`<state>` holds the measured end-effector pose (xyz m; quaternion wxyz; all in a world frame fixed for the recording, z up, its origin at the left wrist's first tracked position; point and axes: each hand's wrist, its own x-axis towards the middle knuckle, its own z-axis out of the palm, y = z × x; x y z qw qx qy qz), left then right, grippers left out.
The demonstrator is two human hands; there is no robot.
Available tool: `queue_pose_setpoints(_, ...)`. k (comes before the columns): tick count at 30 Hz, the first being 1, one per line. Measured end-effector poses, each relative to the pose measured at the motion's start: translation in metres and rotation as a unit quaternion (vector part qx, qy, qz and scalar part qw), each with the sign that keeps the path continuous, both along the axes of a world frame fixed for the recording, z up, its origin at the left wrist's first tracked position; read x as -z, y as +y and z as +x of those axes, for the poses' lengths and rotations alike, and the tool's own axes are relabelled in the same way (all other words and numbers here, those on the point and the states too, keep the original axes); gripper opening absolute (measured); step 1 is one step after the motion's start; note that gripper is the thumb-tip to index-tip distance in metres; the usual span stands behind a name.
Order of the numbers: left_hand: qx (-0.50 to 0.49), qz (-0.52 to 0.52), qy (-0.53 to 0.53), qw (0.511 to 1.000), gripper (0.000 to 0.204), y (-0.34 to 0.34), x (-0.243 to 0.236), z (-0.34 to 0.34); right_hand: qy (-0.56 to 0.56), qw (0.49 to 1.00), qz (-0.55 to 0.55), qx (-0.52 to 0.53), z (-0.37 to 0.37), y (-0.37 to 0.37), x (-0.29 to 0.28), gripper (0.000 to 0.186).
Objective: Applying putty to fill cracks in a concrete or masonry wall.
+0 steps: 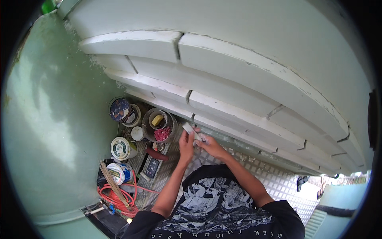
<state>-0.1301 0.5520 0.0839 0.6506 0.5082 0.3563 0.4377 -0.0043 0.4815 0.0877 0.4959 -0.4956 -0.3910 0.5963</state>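
Observation:
Both my hands are together in front of my chest, close to the ledges of the pale wall. Between them is a pale, flat, narrow piece (190,129), whose exact kind I cannot make out. My left hand (186,143) is closed around its side, with the far end sticking out past the fingers. The fingers of my right hand (210,145) close on its near end and look dusted with white. To the left of my hands stands a large bucket (173,134). It holds a smaller container, a yellow block (157,120) and a crumpled pink-red cloth (162,134).
Stepped wall ledges (223,109) cross ahead of me. Several paint pails, including a white one (121,148), stand on a wooden bench (157,175) at left. An orange hose (107,193) lies coiled near a stick broom (111,179). A green wall (59,119) rises at left.

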Motion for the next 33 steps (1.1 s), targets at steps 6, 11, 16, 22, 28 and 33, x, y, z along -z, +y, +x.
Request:
queue_pose_setpoints(6, -0.183, 0.277, 0.246, 0.911, 0.031, 0.09, -0.063, 0.017, -0.085, 0.993, -0.01, 0.077, 0.041, -0.045, 0.02, 0.037)
queue_pose_setpoints(11, -0.179, 0.436, 0.384, 0.794, 0.042, 0.114, -0.064, 0.033, -0.066, 0.981, -0.116, 0.142, 0.065, -0.085, 0.056, 0.029)
queue_pose_setpoints(16, -0.168, 0.522, 0.4, 0.734, 0.041, 0.118, -0.059, 0.031, -0.074, 0.976, -0.118, 0.167, 0.089, -0.107, 0.071, 0.028)
queue_pose_setpoints(22, -0.298, 0.416, 0.365, 0.777, 0.03, 0.136, -0.065, 0.021, -0.075, 0.97, -0.142, 0.185, 0.122, -0.129, 0.098, 0.027)
queue_pose_setpoints(28, -0.147, 0.437, 0.35, 0.816, 0.027, 0.104, -0.071, 0.039, -0.037, 0.969, -0.184, 0.161, 0.144, -0.153, 0.125, 0.024)
queue_pose_setpoints(33, -0.257, 0.397, 0.412, 0.779, 0.026, 0.115, -0.085, 0.041, -0.053, 0.976, -0.167, 0.132, 0.175, -0.161, 0.153, 0.027)
